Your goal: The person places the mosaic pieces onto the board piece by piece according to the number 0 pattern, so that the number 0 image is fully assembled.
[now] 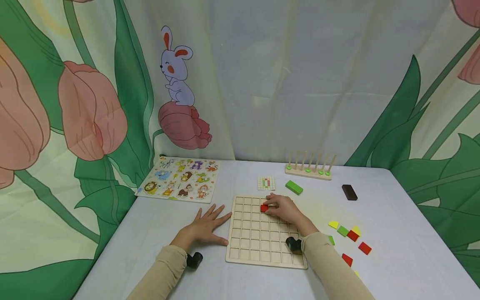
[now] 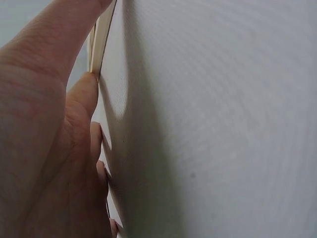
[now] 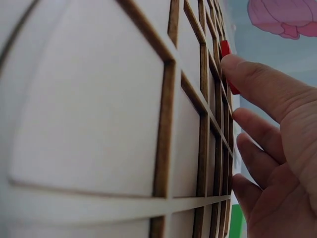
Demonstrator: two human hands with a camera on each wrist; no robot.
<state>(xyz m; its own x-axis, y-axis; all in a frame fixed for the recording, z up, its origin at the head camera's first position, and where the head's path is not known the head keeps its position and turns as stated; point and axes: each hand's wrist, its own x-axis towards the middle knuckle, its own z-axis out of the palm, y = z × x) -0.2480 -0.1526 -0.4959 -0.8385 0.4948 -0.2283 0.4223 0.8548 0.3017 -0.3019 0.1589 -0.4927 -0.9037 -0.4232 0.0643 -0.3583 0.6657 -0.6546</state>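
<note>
A pale wooden grid board (image 1: 249,234) lies flat on the table, divided into square cells. Over its upper part, my right hand (image 1: 283,207) pinches a red square tile (image 1: 264,208) with thumb and index finger. The right wrist view shows the thumb against the red tile (image 3: 226,48), tilted at the grid; the other fingers are bent near the board. With fingers spread, my left hand (image 1: 204,227) rests on the table and touches the board's left edge. In the left wrist view that hand's thumb and a finger meet the board edge (image 2: 101,39).
Loose red, green and yellow tiles (image 1: 364,248) lie right of the board. Behind it are a small patterned card (image 1: 266,183), a green block (image 1: 294,187) and a peg stand (image 1: 308,173). A dark block (image 1: 349,192) sits at right, an animal picture board (image 1: 180,178) at left.
</note>
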